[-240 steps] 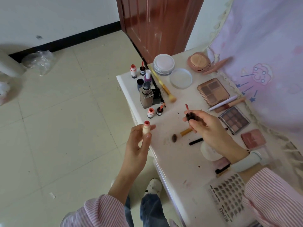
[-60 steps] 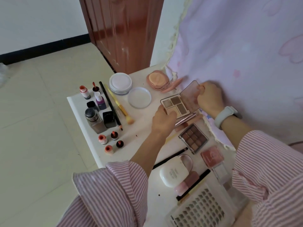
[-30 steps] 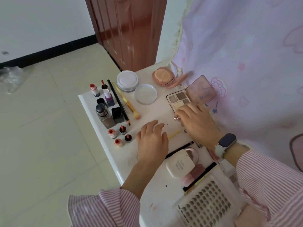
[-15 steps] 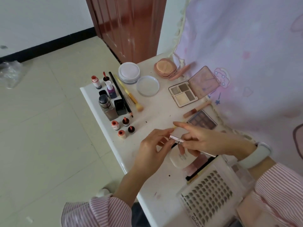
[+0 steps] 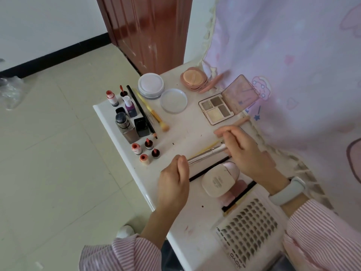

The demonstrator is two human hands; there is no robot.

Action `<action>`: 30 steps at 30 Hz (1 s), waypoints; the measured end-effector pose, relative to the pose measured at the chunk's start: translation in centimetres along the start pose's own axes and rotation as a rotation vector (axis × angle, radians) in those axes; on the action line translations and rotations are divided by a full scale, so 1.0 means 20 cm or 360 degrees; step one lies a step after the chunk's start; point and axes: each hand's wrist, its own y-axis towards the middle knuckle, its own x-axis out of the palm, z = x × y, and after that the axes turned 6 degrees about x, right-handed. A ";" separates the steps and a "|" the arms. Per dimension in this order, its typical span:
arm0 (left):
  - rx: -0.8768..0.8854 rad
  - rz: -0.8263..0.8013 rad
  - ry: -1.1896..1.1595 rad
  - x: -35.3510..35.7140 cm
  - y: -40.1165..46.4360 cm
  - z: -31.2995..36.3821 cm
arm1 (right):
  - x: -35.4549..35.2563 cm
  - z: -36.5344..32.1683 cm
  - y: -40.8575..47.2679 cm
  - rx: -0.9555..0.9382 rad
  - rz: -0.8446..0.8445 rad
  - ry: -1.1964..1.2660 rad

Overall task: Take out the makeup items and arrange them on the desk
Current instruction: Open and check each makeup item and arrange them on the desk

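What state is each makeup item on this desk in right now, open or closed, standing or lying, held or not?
Eyeshadow palette: open, lid tilted back.
Powder jar: lid off.
Clear lid: lying flat beside the jar.
Silver pen: held at both ends by left hand and right hand.
Foundation bottle: upright, cap on.
Gold-handled brush: lying flat.
White compact: closed.
Lash tray: lying flat.
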 end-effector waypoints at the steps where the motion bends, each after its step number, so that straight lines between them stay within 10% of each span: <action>1: -0.0118 0.0022 -0.0102 0.00 0.01 0.00 | -0.01 0.00 -0.01 -0.0041 -0.0091 -0.0012; 30: -0.0120 -0.0256 -0.0226 -0.02 0.03 0.00 | -0.10 -0.04 0.01 0.0319 -0.0272 0.0045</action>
